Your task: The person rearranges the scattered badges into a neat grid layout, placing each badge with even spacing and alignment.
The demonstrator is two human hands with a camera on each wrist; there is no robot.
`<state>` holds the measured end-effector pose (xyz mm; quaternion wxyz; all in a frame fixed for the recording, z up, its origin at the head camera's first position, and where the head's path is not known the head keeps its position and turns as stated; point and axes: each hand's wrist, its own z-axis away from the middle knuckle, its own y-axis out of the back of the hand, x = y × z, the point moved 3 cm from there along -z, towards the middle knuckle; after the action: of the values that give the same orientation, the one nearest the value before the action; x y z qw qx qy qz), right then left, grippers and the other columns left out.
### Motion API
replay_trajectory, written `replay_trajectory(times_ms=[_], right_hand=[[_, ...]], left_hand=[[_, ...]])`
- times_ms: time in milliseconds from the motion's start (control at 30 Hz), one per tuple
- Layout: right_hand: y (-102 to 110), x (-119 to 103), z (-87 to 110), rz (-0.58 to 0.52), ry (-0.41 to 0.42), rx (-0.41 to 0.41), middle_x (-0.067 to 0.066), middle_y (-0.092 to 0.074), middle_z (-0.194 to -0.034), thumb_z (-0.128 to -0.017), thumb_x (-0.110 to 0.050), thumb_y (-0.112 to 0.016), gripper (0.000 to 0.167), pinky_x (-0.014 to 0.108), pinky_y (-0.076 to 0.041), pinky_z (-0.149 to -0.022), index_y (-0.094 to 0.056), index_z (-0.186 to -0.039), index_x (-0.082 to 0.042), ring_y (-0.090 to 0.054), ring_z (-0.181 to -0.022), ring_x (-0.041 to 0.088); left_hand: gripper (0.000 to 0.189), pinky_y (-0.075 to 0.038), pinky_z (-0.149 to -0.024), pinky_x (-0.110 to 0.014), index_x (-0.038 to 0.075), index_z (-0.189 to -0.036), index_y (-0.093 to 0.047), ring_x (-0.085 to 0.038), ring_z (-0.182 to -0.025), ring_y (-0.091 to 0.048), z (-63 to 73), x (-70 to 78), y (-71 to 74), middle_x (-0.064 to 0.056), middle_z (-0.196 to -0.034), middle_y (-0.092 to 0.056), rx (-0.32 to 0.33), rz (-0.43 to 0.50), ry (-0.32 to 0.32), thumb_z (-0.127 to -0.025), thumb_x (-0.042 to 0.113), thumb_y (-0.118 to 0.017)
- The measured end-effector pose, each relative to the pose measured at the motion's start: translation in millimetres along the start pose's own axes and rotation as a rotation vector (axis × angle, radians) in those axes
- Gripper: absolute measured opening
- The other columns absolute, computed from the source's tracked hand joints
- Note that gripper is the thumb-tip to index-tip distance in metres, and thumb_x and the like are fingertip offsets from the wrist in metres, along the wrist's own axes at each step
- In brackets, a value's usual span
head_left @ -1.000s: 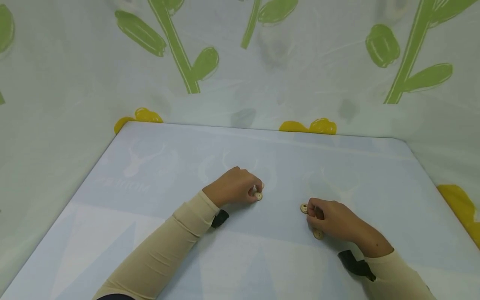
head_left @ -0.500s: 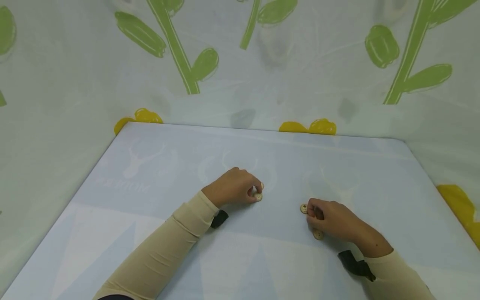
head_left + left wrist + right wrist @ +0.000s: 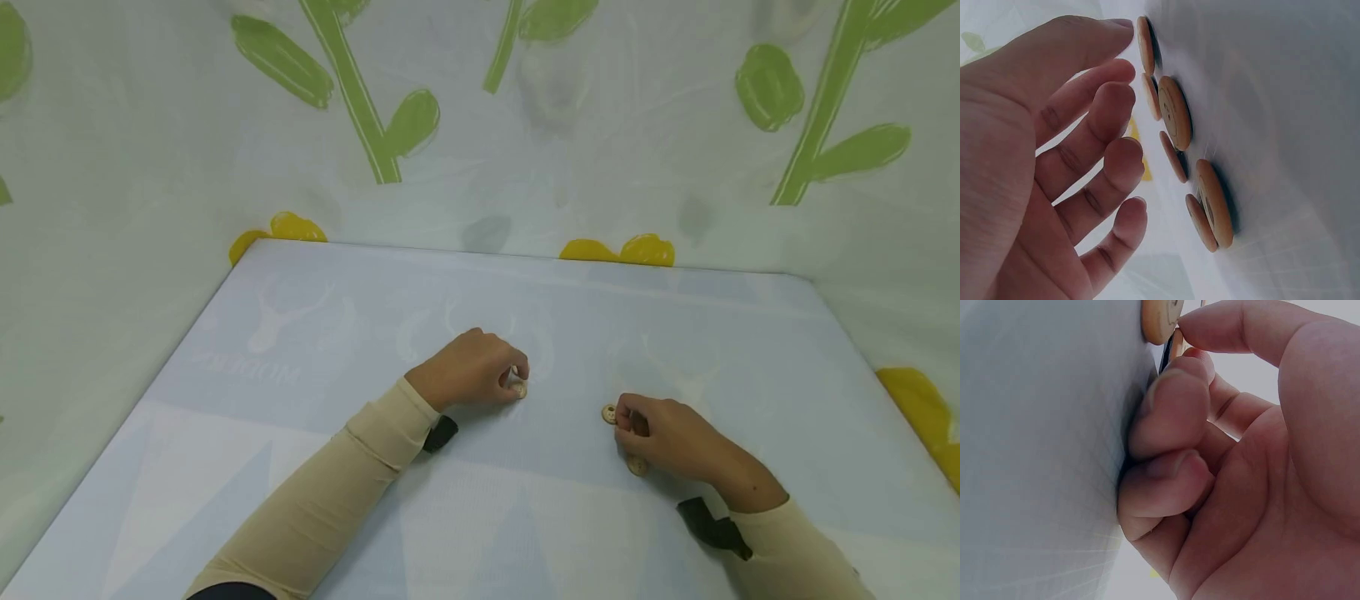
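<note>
Several round wooden buttons lie at the fingers. In the head view my left hand (image 3: 472,367) is just left of a button (image 3: 519,390), its thumb tip at the edge. The left wrist view shows its fingers loosely bent and apart, holding nothing, beside several buttons (image 3: 1175,112); some overlap or lean on others. My right hand (image 3: 671,433) has its fingers curled low at the tabletop. Its thumb and index tips come together at the edge of a button (image 3: 609,414); the contact is partly hidden. Another button (image 3: 637,465) lies partly under that hand.
A pale blue and white printed tabletop (image 3: 465,517) stretches out under both hands. Behind it hangs a whitish sheet (image 3: 600,167) with green leaves and yellow shapes. Black straps (image 3: 712,529) sit at the wrists, below beige sleeves (image 3: 322,500).
My left fingertips have shifted very slightly right, now covering more of the farther button. The right hand keeps its place by its buttons. The head view has tilted a little.
</note>
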<state>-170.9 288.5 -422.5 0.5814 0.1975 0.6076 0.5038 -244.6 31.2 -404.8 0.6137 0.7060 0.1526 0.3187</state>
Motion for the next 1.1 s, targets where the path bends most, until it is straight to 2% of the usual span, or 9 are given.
replay_trajectory(times_ms=[100,233,400,533,867,1100], right_hand=[[1,0,0.2,0.002,0.004,0.007,-0.007,-0.043,-0.063,-0.095,-0.015,-0.061,0.016,0.022,-0.034,-0.049,-0.05,-0.084,-0.018,-0.04,-0.054,0.005],[0,1,0.3,-0.007,0.003,-0.007,-0.008,-0.043,-0.064,-0.095,-0.015,-0.062,0.016,0.022,-0.035,-0.05,-0.05,-0.084,-0.018,-0.04,-0.055,0.004],[3,2,0.2,0.006,-0.003,0.004,-0.007,-0.043,-0.064,-0.095,-0.015,-0.062,0.016,0.022,-0.034,-0.05,-0.05,-0.084,-0.019,-0.041,-0.055,0.005],[5,2,-0.3,0.012,-0.009,0.007,-0.007,-0.043,-0.064,-0.095,-0.016,-0.062,0.017,0.023,-0.034,-0.05,-0.05,-0.083,-0.018,-0.041,-0.055,0.006],[5,2,-1.2,0.003,-0.018,0.003,-0.007,-0.045,-0.064,-0.094,-0.015,-0.062,0.015,0.023,-0.036,-0.051,-0.052,-0.083,-0.019,-0.043,-0.056,0.006],[0,3,-1.3,-0.016,-0.019,-0.009,-0.007,-0.046,-0.065,-0.094,-0.016,-0.062,0.014,0.023,-0.035,-0.051,-0.052,-0.084,-0.019,-0.043,-0.057,0.006]], left_hand=[[0.012,-0.048,-0.077,-0.032,0.018,-0.098,-0.077,-0.001,-0.064,-0.053,-1.6,1.8,1.1,0.01,-0.069,-0.064,0.024,-0.016,-0.013,-0.088,0.023,-0.073],[0.012,-0.048,-0.076,-0.03,0.018,-0.098,-0.076,0.0,-0.063,-0.051,-2.8,6.5,1.3,0.011,-0.068,-0.062,0.022,-0.03,-0.027,-0.088,0.023,-0.073],[0.013,-0.048,-0.074,-0.028,0.018,-0.097,-0.076,-0.001,-0.063,-0.053,-5.5,18.6,6.0,0.01,-0.069,-0.063,0.06,-0.012,-0.067,-0.089,0.028,-0.074],[0.015,-0.047,-0.076,-0.028,0.019,-0.097,-0.076,-0.003,-0.065,-0.053,-7.7,28.6,8.4,0.009,-0.071,-0.063,0.079,0.01,-0.071,-0.09,0.032,-0.074],[0.014,-0.048,-0.077,-0.027,0.024,-0.101,-0.075,-0.001,-0.068,-0.054,-20.0,51.7,4.2,0.012,-0.077,-0.065,0.077,-0.017,-0.083,-0.093,0.035,-0.07],[0.018,-0.047,-0.079,-0.029,0.025,-0.105,-0.075,0.001,-0.071,-0.055,-27.8,65.6,1.3,0.012,-0.08,-0.066,0.04,-0.045,-0.074,-0.093,0.036,-0.071]])
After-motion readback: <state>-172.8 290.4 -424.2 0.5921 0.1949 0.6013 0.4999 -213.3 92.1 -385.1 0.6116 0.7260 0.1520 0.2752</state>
